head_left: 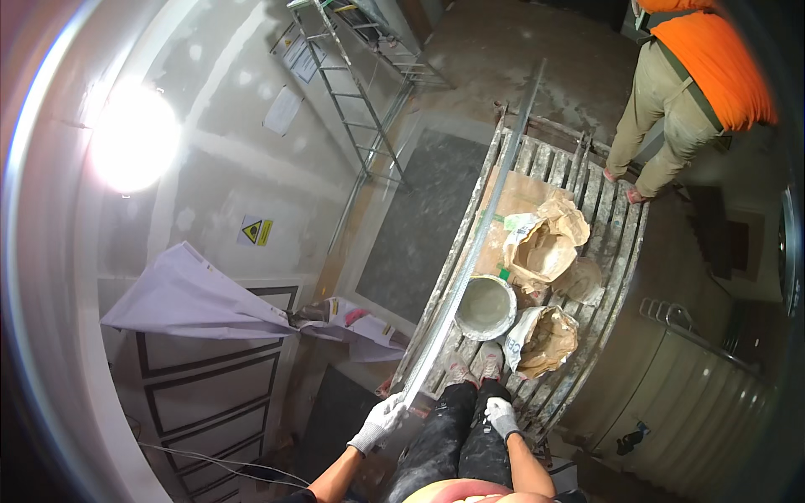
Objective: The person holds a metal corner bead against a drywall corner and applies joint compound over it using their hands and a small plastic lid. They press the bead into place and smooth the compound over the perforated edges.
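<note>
Silver-grey metal strip (481,230), white-gloved left hand (380,425), white-gloved right hand (501,417), pale-smudged black trousers (436,432), orange top (713,63)

Up and left of your left hand (379,423), a warning sign (254,230) on the wall (218,180) pairs a yellow triangle and panel; a printed sheet (303,59), illegibly small, hangs farther ahead. Dark letters mark a paper sack (530,335) ahead of your right hand (501,417).

Cardboard (518,194), bucket (485,308), bag (543,342) on slatted platform (613,239)

Glossy metal strip (485,222), crumpled paper bags (570,225) (matt), rough slats (619,214)
</note>
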{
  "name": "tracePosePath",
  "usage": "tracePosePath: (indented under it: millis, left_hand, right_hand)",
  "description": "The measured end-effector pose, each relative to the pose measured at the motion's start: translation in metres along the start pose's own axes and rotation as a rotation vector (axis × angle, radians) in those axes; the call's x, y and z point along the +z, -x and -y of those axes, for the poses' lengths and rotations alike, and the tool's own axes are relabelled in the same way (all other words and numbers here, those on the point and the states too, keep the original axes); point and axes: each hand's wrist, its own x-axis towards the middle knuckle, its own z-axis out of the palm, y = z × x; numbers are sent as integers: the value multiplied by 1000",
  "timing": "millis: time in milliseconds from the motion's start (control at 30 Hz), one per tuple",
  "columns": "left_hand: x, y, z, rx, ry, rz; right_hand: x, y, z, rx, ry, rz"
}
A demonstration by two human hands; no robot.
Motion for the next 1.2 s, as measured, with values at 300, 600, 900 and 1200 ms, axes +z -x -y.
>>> tracePosePath:
  millis: [300, 600, 900, 1200]
  left_hand:
    - [19, 3, 20, 6, -14, -80]
    - [27, -2, 23, 72, -56, -80]
    - [42, -12, 23, -66, 0, -89]
    - [43, -7, 18, -92, 100, -116]
  right_hand:
    - [-6, 34, -24, 101, -225, -2]
    - [-20, 7, -39, -135, -71, -1]
    - [-37, 2, -61, -37, 26, -115]
    - [-44, 9, -40, -50, 66, -73]
